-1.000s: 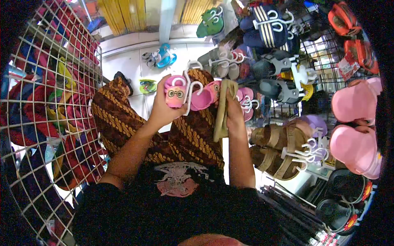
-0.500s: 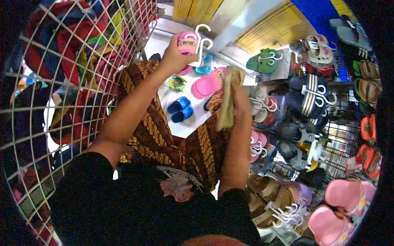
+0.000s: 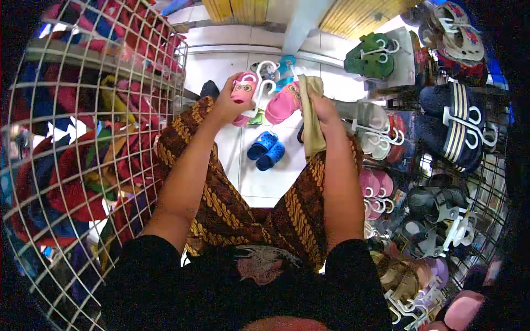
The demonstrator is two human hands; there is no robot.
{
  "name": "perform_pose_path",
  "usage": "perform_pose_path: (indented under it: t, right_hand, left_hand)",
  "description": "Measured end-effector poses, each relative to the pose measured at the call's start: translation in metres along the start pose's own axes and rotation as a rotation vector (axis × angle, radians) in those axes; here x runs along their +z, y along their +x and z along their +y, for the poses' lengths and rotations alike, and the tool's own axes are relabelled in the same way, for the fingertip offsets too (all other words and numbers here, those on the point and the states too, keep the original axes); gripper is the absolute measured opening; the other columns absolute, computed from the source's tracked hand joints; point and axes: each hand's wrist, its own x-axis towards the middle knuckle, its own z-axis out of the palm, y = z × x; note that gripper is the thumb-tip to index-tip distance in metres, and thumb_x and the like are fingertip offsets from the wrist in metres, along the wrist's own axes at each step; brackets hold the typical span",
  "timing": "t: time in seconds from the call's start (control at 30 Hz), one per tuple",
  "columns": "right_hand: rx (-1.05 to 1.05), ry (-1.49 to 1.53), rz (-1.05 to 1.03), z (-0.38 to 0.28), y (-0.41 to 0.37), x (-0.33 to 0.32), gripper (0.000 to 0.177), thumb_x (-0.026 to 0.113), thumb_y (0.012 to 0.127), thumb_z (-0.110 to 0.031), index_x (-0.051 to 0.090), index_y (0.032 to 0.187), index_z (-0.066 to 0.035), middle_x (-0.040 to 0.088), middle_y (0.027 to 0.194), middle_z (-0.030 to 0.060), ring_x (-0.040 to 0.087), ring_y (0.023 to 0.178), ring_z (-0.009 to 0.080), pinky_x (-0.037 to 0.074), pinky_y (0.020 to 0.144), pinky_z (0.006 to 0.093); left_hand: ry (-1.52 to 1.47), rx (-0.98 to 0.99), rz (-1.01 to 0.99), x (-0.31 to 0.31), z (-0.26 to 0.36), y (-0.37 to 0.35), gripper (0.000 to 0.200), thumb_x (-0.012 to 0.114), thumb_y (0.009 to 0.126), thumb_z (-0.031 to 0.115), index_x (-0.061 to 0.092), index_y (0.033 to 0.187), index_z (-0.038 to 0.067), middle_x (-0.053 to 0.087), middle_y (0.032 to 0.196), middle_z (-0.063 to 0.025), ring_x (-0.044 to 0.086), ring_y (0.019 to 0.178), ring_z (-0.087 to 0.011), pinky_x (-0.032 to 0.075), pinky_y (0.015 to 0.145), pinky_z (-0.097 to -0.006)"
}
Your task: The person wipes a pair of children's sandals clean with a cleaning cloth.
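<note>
My left hand is closed around a pink child's sandal with a cartoon face on its strap. A white plastic hanger stands up beside that sandal. My right hand grips a khaki cloth, which hangs down in folds. A second pink sandal with the same face is against the cloth; the fingers behind are hidden. On the white floor between my legs lie blue clogs. Partly covered green sandals and teal footwear are farther back.
At left rises a wire-mesh basket full of colourful items. A rack on the right carries green sandals, navy striped slides, black sandals and pink ones on white hangers. Yellow slatted panels stand at the back.
The view has turned and shifted, so the racks look displaced. The two pink sandals have come closer together, and the one by the cloth is tilted differently. Both hands keep their hold.
</note>
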Motion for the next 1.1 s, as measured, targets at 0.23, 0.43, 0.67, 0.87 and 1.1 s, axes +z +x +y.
perform_pose_path:
  t: [0.23, 0.43, 0.67, 0.87, 1.1]
  right_hand:
    - [-0.04, 0.034, 0.069, 0.014, 0.017, -0.003, 0.049, 0.059, 0.091, -0.053, 0.064, 0.093, -0.004, 0.063, 0.067, 0.0062, 0.06, 0.054, 0.0168, 0.049, 0.051, 0.0296]
    - [0.006, -0.073, 0.047, 0.016, 0.005, 0.007, 0.047, 0.055, 0.095, -0.05, 0.064, 0.096, -0.004, 0.065, 0.071, 0.0074, 0.062, 0.058, 0.0168, 0.05, 0.053, 0.0297]
    - [-0.052, -0.221, 0.001, 0.01, -0.004, 0.013, 0.041, 0.053, 0.098, -0.045, 0.062, 0.099, -0.005, 0.063, 0.069, 0.0069, 0.059, 0.055, 0.016, 0.048, 0.05, 0.0299]
    - [-0.087, -0.423, -0.048, 0.021, 0.004, 0.015, 0.042, 0.055, 0.096, -0.046, 0.061, 0.1, -0.004, 0.063, 0.07, 0.0064, 0.059, 0.054, 0.0153, 0.048, 0.049, 0.0286]
    - [-0.057, -0.371, -0.094, 0.01, 0.003, 0.016, 0.054, 0.057, 0.094, -0.05, 0.061, 0.111, 0.001, 0.068, 0.083, 0.0109, 0.065, 0.066, 0.0189, 0.053, 0.06, 0.0329]
  left_hand:
    - [0.015, 0.083, -0.186, 0.002, -0.016, 0.007, 0.091, 0.079, 0.064, 0.009, 0.034, 0.143, 0.008, 0.056, 0.122, -0.0137, 0.059, 0.104, -0.0202, 0.049, 0.089, -0.0306]
    - [0.208, 0.095, -0.159, 0.008, 0.003, -0.011, 0.093, 0.08, 0.059, 0.014, 0.037, 0.141, 0.006, 0.06, 0.12, -0.0143, 0.061, 0.103, -0.0216, 0.05, 0.091, -0.0324]
    - [0.226, 0.137, -0.123, 0.007, -0.007, -0.009, 0.095, 0.08, 0.057, 0.014, 0.039, 0.142, 0.006, 0.06, 0.121, -0.0163, 0.062, 0.106, -0.0248, 0.049, 0.095, -0.033]
    - [0.137, 0.103, -0.099, 0.011, -0.005, -0.006, 0.095, 0.08, 0.056, 0.012, 0.039, 0.141, 0.005, 0.06, 0.12, -0.0162, 0.061, 0.107, -0.023, 0.048, 0.094, -0.0315]
    - [-0.062, -0.06, -0.185, 0.008, -0.006, -0.001, 0.096, 0.08, 0.061, 0.003, 0.032, 0.145, 0.006, 0.056, 0.124, -0.0127, 0.059, 0.109, -0.0211, 0.049, 0.093, -0.0314]
